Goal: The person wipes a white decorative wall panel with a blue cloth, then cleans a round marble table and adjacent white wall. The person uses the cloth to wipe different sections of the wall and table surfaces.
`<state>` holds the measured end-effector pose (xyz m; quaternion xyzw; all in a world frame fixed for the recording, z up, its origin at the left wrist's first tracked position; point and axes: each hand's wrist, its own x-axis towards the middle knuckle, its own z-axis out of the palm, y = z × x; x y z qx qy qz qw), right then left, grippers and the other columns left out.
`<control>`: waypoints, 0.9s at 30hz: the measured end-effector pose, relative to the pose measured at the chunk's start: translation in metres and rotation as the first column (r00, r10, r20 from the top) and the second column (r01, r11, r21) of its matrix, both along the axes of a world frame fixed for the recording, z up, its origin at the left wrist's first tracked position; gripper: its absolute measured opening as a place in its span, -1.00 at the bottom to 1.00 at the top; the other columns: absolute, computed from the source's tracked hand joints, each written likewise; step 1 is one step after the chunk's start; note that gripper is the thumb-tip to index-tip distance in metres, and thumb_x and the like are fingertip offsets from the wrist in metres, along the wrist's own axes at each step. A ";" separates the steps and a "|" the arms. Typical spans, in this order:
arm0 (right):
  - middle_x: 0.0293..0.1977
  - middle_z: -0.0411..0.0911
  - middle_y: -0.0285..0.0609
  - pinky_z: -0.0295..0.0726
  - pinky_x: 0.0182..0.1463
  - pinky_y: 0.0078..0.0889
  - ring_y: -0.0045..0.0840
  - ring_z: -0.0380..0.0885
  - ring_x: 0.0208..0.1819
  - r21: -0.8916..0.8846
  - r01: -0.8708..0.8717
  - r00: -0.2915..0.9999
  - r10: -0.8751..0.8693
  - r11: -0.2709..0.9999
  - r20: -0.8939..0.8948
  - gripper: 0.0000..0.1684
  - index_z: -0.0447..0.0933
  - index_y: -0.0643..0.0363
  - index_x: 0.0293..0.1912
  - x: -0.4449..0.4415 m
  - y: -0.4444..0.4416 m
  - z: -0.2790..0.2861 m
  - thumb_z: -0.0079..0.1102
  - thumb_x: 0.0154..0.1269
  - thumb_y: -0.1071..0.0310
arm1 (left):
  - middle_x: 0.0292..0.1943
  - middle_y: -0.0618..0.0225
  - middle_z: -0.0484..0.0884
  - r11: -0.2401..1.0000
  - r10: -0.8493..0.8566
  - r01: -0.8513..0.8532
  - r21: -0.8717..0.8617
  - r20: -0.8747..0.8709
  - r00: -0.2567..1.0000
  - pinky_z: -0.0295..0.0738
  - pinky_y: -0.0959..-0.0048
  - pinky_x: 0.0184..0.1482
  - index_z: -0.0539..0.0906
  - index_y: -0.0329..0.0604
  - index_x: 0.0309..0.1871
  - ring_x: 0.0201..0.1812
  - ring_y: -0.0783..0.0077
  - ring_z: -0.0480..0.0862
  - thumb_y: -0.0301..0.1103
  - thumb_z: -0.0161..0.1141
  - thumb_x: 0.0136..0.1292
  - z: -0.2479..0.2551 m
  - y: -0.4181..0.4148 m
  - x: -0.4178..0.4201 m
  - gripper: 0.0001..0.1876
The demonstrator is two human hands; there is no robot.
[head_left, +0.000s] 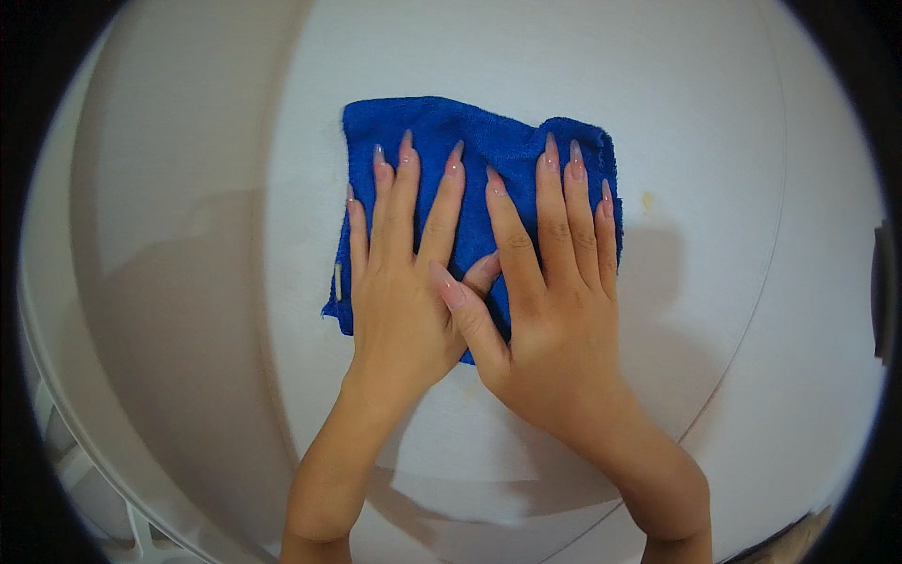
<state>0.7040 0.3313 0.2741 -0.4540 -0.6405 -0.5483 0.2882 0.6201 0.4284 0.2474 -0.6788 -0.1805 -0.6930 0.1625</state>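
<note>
A blue terry cloth (pixel 479 134) lies spread on a smooth white surface (pixel 521 56), its right corner folded over. My left hand (pixel 405 303) rests palm down on the left part of the cloth, fingers apart. My right hand (pixel 564 317) lies flat on the cloth's right part in the same way, its thumb crossing over my left thumb. Both hands have long, pointed, glossy nails. A small pale tag shows on the cloth's left edge. The palms and the cloth beneath them are hidden.
A small yellowish stain (pixel 647 202) marks the white surface right of the cloth. A thin curved seam runs down the right side. At the far right edge sits a dark object (pixel 881 292). White lattice-like bars (pixel 137 525) show at the lower left, beyond a curved rim.
</note>
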 end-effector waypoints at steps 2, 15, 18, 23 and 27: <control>0.27 0.01 0.32 -0.17 0.32 0.15 0.13 -0.06 0.33 -0.120 0.047 0.998 -0.050 0.992 -0.027 -0.28 0.23 0.38 0.19 -0.003 0.001 -0.012 0.11 0.16 0.12 | 0.35 -0.09 0.04 0.996 -0.081 0.080 -0.048 -0.025 0.996 -0.20 -0.06 0.32 0.18 -0.22 0.33 0.38 -0.14 -0.02 -0.15 0.13 0.17 -0.020 0.002 0.000 -0.30; 0.19 0.19 0.26 -0.13 0.37 0.00 -0.05 0.10 0.28 -0.065 -0.179 0.982 0.183 0.982 0.051 -0.36 0.33 0.48 0.09 -0.049 0.048 0.011 0.09 0.13 0.17 | 0.36 -0.04 0.04 1.000 0.009 -0.007 -0.019 0.095 0.995 -0.26 0.04 0.35 0.02 -0.32 0.37 0.39 -0.03 -0.01 -0.17 -0.03 0.26 -0.013 0.042 -0.036 -0.31; 0.17 0.24 0.23 -0.14 0.39 -0.06 -0.10 0.11 0.28 -0.069 -0.191 0.979 0.195 0.979 0.055 -0.33 0.32 0.45 0.11 -0.067 0.065 0.011 0.02 0.17 0.09 | 0.38 0.01 -0.01 0.995 -0.092 0.095 -0.012 0.136 0.986 -0.27 0.07 0.35 0.04 -0.31 0.37 0.39 -0.01 -0.03 -0.12 -0.24 0.36 -0.012 0.056 -0.045 -0.40; 0.14 0.30 0.14 -0.01 0.34 -0.06 -0.14 0.19 0.25 -0.258 -0.312 0.947 0.322 0.914 -0.002 -0.39 0.40 0.43 0.04 -0.080 0.062 -0.042 0.13 0.11 0.15 | 0.39 0.01 -0.06 0.963 -0.191 0.225 -0.147 0.213 0.958 -0.29 0.08 0.35 0.01 -0.30 0.38 0.41 -0.01 -0.08 -0.03 -0.43 0.40 -0.088 0.042 -0.060 -0.38; 0.14 0.31 0.10 0.02 0.34 -0.11 -0.17 0.19 0.25 -0.450 -0.275 0.956 0.293 0.850 -0.031 -0.40 0.42 0.40 0.03 -0.072 0.048 -0.088 0.13 0.12 0.13 | 0.39 0.00 -0.08 0.910 -0.062 0.135 -0.393 0.194 0.979 -0.27 0.05 0.34 0.02 -0.29 0.38 0.41 -0.02 -0.11 -0.02 -0.38 0.39 -0.157 0.023 -0.048 -0.37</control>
